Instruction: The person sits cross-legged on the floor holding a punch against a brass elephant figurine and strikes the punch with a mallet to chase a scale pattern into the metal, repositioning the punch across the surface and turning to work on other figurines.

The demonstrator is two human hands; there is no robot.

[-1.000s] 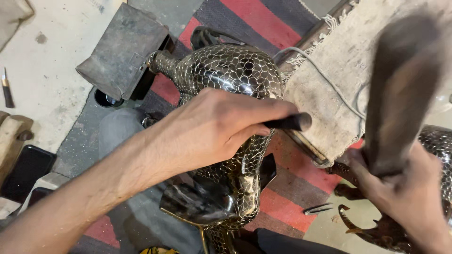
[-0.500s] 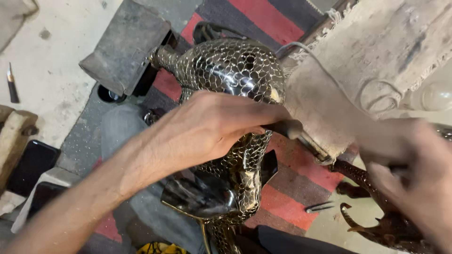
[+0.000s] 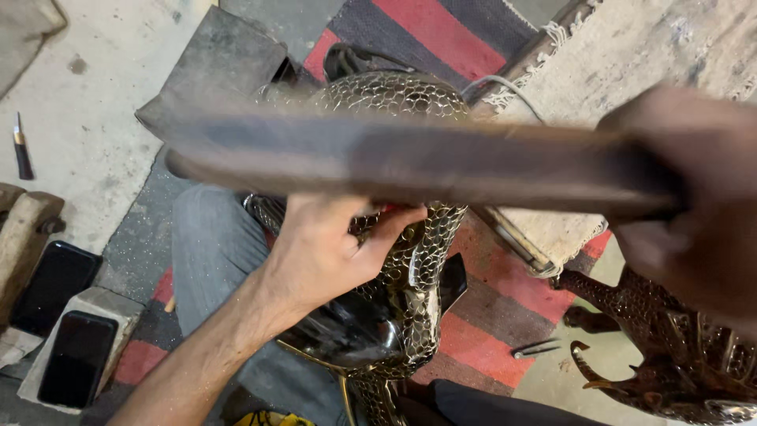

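A dark metal bird-like figure (image 3: 418, 292) covered in a scale pattern rests against my leg. My left hand (image 3: 323, 252) is pressed on its middle, fingers pinched around a small dark punch that is mostly hidden. My right hand (image 3: 694, 205), blurred at the right edge, grips a long flat dark bar (image 3: 394, 162). The bar stretches across the frame just above my left hand and hides the upper part of the figure.
A second scaled metal figure (image 3: 670, 347) lies at the lower right. Two black phones (image 3: 75, 355) (image 3: 51, 284) sit at the left, near a grey block (image 3: 213, 71). A red striped rug (image 3: 473, 24), a burlap cloth (image 3: 631, 47) and a small floor chisel (image 3: 22, 150) surround the work.
My right hand has swung the bar from upright at the right down and across the frame over my left hand. The left hand stays on the figure.
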